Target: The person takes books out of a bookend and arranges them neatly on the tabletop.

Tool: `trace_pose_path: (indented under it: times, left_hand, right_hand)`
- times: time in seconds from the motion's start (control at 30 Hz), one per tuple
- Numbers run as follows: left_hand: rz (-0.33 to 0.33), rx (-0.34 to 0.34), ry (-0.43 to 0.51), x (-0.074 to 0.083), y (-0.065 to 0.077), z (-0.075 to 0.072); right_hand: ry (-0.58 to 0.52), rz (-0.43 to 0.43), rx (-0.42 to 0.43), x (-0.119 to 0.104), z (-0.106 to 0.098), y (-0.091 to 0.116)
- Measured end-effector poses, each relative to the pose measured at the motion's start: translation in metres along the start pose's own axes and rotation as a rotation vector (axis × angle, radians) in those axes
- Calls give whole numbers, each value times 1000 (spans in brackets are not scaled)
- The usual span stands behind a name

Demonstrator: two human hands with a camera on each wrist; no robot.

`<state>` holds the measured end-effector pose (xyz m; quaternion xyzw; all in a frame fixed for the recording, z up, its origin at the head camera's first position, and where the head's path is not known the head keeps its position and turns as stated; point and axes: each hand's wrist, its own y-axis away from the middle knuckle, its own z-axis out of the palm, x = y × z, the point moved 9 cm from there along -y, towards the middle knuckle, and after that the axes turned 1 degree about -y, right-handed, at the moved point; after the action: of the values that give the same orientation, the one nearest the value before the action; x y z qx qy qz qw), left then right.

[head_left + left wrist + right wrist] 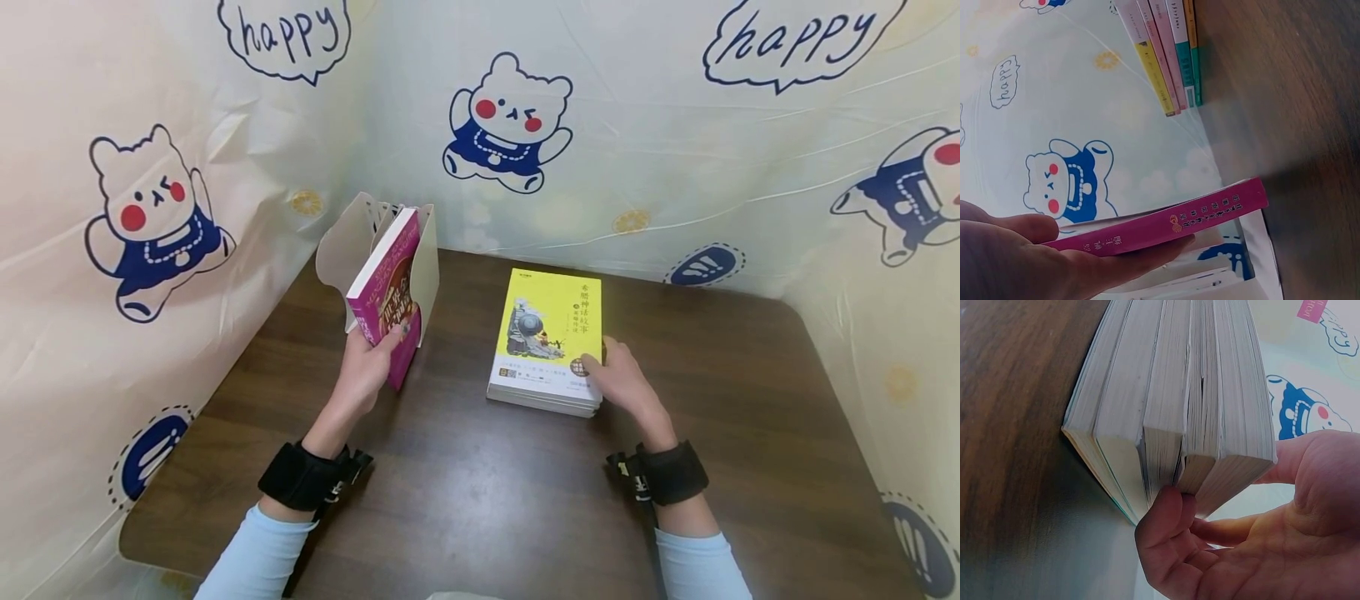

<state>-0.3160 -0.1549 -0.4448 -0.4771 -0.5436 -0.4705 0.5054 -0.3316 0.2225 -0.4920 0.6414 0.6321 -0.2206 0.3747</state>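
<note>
My left hand (366, 368) grips a thick magenta book (397, 275) by its lower end, thumb on the front cover. This book leans at a tilt in the mouth of a cream-white file holder (427, 258), its near end sticking out. On the right lies a stack of several books, topped by a yellow-and-white book (551, 317). My right hand (624, 377) holds the stack at its near right corner, thumb on the top cover. In the right wrist view its curled fingers (1169, 515) press the page edges (1166, 381) of the stacked books.
The brown wooden table (465, 483) carries both the holder and the stack. A patterned cloth (637, 133) with cartoon bears hangs behind and along the sides. Inside the holder, thin dividers (382, 218) stand left of the magenta book.
</note>
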Motion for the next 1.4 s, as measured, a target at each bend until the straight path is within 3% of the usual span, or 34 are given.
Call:
trace_pose_path:
  times: [0.37, 0.67, 1.4]
  left_hand:
    - [-29, -22, -29, 1, 16, -4]
    - [4, -30, -16, 4, 26, -6]
    - [0, -10, -21, 7, 50, -12]
  right_hand:
    - [6, -2, -5, 0, 1, -1]
    - [5, -12, -1, -1, 1, 0]
    - [22, 8, -6, 1, 3, -1]
